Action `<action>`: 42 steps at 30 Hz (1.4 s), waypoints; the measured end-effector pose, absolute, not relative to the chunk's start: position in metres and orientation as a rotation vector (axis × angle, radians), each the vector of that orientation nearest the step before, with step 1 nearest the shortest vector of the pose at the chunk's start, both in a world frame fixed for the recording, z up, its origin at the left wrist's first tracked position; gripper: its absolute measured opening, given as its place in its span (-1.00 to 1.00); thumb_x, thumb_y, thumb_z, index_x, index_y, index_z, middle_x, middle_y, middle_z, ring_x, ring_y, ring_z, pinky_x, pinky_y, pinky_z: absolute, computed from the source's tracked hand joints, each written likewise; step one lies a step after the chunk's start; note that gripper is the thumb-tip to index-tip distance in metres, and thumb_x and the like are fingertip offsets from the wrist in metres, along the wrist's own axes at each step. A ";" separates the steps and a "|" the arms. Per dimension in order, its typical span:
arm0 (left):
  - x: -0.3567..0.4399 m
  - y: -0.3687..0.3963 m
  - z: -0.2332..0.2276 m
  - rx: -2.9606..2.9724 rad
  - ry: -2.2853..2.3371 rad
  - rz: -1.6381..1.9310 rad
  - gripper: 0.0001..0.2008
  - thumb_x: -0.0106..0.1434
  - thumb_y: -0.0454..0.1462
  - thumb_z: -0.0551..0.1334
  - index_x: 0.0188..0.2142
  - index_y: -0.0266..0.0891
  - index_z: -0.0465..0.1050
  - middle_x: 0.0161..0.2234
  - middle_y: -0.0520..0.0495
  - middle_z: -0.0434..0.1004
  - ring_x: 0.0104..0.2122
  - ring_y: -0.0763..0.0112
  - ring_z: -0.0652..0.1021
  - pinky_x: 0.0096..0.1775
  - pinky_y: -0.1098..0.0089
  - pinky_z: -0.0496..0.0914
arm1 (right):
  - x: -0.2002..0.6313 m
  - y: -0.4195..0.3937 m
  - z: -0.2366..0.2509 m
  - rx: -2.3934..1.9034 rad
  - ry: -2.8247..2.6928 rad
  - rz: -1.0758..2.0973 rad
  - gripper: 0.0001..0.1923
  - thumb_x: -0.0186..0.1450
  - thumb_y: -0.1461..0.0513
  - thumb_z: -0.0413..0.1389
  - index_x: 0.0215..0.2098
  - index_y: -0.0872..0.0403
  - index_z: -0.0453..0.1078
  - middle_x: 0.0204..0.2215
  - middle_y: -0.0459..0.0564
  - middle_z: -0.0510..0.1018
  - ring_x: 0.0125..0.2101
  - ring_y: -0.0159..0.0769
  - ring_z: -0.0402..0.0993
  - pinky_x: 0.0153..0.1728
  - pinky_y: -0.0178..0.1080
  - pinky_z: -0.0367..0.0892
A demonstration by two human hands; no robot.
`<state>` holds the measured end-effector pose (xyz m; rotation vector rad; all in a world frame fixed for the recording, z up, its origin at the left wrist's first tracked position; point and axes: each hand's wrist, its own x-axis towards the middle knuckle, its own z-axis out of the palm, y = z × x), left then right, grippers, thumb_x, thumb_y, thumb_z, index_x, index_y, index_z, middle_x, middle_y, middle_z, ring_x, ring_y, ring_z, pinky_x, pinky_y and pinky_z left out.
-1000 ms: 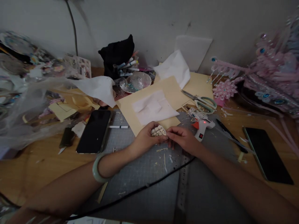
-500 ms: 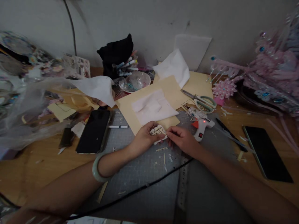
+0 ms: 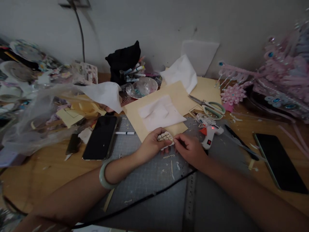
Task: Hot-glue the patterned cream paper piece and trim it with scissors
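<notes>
My left hand [image 3: 152, 145] holds a small cream paper piece with a black scale pattern [image 3: 164, 137] above the grey cutting mat [image 3: 154, 190]. My right hand [image 3: 190, 148] pinches the right edge of the same piece with thumb and forefinger. A pale green bangle [image 3: 104, 175] sits on my left wrist. Small paper scraps [image 3: 169, 157] lie on the mat just under the hands. A white glue gun [image 3: 210, 132] with a red light lies right of my right hand.
Two dark phones lie on the wooden table, one at the left [image 3: 100, 137] and one at the right [image 3: 280, 162]. Scissors [image 3: 207, 106], tan paper sheets [image 3: 176, 96], a pen [image 3: 124, 132], a black cord [image 3: 145, 199] and a pink ornament [image 3: 277, 80] surround the mat.
The view has shifted slightly, so everything sits a little lower and to the right. Both hands keep hold of the patterned piece, with small finger movements.
</notes>
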<state>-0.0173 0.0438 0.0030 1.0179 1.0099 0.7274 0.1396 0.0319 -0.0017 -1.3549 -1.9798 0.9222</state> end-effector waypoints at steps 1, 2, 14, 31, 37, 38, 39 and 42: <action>-0.018 0.044 0.003 1.019 1.006 0.733 -0.77 0.01 -0.29 0.24 -0.36 -0.24 0.21 -0.67 0.16 0.33 -0.72 0.61 0.34 -0.67 0.58 0.21 | 0.140 0.032 -0.002 -1.349 -1.978 0.941 -0.83 0.24 0.25 -0.07 -0.45 0.11 0.31 -0.64 -0.12 0.41 -0.58 -0.42 0.33 -0.50 -0.38 0.17; -0.019 0.044 0.002 1.017 1.001 0.740 -0.78 0.02 -0.29 0.24 -0.36 -0.24 0.21 -0.68 0.16 0.33 -0.72 0.61 0.34 -0.67 0.58 0.21 | 0.141 0.033 0.000 -1.348 -1.981 0.946 -0.81 0.26 0.23 -0.09 -0.42 0.11 0.31 -0.63 -0.11 0.42 -0.57 -0.42 0.35 -0.49 -0.38 0.18; -0.021 0.046 -0.007 0.826 0.880 0.817 -0.74 -0.03 -0.29 0.25 -0.33 -0.24 0.23 -0.59 0.12 0.34 -0.68 0.59 0.37 -0.65 0.56 0.18 | 0.210 0.042 0.051 -2.531 -2.235 0.452 -0.34 0.16 -0.19 -0.25 -0.62 0.12 0.39 -0.58 0.17 0.48 -0.51 -0.10 0.43 -0.54 -0.24 0.11; -0.018 0.045 -0.001 0.846 0.968 0.771 -0.73 0.02 -0.16 0.23 -0.35 -0.27 0.28 -0.61 0.10 0.36 -0.69 0.59 0.37 -0.65 0.56 0.21 | 0.200 0.024 0.013 -1.216 -0.892 1.559 -0.79 0.19 0.08 -0.13 -0.40 0.01 0.23 -0.68 -0.18 0.12 -0.65 -0.40 0.17 -0.63 -0.35 0.20; -0.023 0.052 0.001 0.884 1.118 0.736 -0.71 -0.03 -0.17 0.27 -0.32 -0.26 0.33 -0.61 0.10 0.37 -0.69 0.60 0.36 -0.68 0.58 0.13 | 0.197 0.018 0.012 -1.215 -0.966 1.565 -0.76 0.15 0.08 -0.06 -0.50 0.05 0.29 -0.78 -0.22 0.09 -0.77 -0.44 0.08 -0.73 -0.36 0.05; -0.024 0.053 0.001 0.894 1.138 0.733 -0.70 -0.03 -0.18 0.27 -0.30 -0.25 0.33 -0.61 0.11 0.37 -0.69 0.60 0.36 -0.68 0.57 0.13 | 0.197 0.017 0.012 -1.272 -1.044 1.529 -0.71 0.13 0.07 -0.04 -0.61 0.07 0.28 -0.80 -0.18 0.14 -0.77 -0.43 0.11 -0.72 -0.34 0.07; -0.025 0.053 0.000 0.902 1.150 0.729 -0.69 -0.03 -0.18 0.27 -0.28 -0.24 0.34 -0.61 0.12 0.37 -0.69 0.60 0.36 -0.67 0.57 0.13 | 0.196 0.015 0.013 -1.345 -1.139 1.489 -0.65 0.12 0.05 -0.01 -0.70 0.08 0.25 -0.82 -0.14 0.19 -0.76 -0.42 0.15 -0.69 -0.33 0.10; -0.025 0.054 -0.001 0.914 1.149 0.720 -0.69 -0.01 -0.16 0.25 -0.26 -0.24 0.37 -0.61 0.12 0.37 -0.70 0.61 0.33 -0.66 0.57 0.13 | 0.194 0.012 0.015 -1.545 -1.355 1.374 -0.57 0.06 0.02 0.06 -0.83 0.08 0.20 -0.83 -0.07 0.30 -0.72 -0.39 0.23 -0.63 -0.32 0.16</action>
